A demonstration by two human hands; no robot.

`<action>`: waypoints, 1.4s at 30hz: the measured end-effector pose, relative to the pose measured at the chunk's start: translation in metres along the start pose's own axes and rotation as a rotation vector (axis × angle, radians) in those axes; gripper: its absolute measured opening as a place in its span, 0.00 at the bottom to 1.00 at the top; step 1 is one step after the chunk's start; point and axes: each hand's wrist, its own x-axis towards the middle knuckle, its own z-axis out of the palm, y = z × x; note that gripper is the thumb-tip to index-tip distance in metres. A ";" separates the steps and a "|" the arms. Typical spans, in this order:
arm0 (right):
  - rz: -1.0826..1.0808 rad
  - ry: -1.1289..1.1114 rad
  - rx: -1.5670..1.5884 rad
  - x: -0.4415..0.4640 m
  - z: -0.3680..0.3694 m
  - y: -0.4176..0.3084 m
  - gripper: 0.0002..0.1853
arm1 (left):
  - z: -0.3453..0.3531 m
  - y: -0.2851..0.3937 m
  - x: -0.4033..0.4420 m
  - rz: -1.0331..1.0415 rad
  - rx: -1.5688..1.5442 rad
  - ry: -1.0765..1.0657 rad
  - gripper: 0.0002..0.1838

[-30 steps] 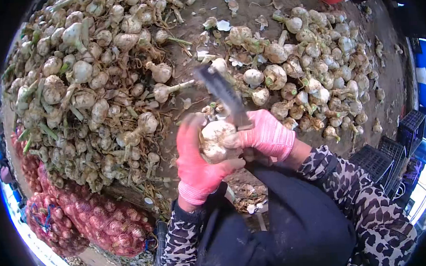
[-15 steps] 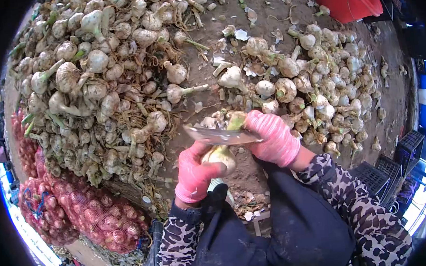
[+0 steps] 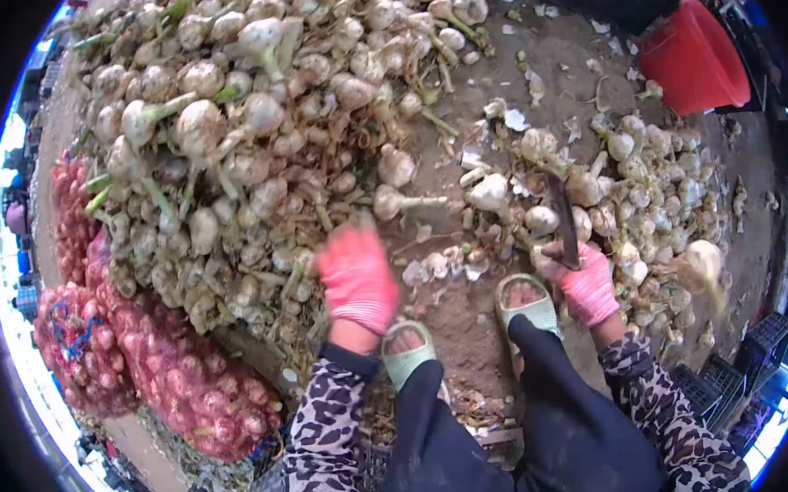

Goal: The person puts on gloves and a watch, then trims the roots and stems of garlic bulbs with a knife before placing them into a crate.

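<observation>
My right hand (image 3: 588, 286), in a pink glove, is closed round the handle of a knife (image 3: 562, 218) whose dark blade points up and away. My left hand (image 3: 360, 280), also gloved in pink, is at the near right edge of a large heap of garlic bulbs (image 3: 217, 158) with stalks. Its fingers are smeared by motion, and whether they touch a bulb I cannot tell. To the right of the knife, a blurred garlic bulb (image 3: 702, 263) appears in motion over a second pile of garlic bulbs (image 3: 652, 185).
Red mesh sacks (image 3: 186, 385) full of bulbs lie at the left. A red bucket (image 3: 694, 56) stands at the far right, and black crates (image 3: 766, 349) sit at the right edge. Between my sandals (image 3: 409, 349), peelings (image 3: 445, 265) litter the dirt floor.
The garlic bulb has left my left hand, which moved left to the large heap. My right hand moved right with the knife, now pointing upward. The view shifted.
</observation>
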 end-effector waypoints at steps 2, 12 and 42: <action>-0.079 -0.008 -0.067 0.007 -0.003 0.023 0.12 | 0.043 -0.038 0.011 -0.275 -0.055 -0.549 0.14; -0.572 -0.039 -0.415 -0.012 0.019 -0.036 0.16 | -0.041 0.000 0.007 -0.290 -1.406 -0.394 0.43; -0.796 -0.185 -0.639 -0.049 0.026 -0.030 0.16 | -0.064 0.064 -0.044 0.363 -0.860 0.046 0.41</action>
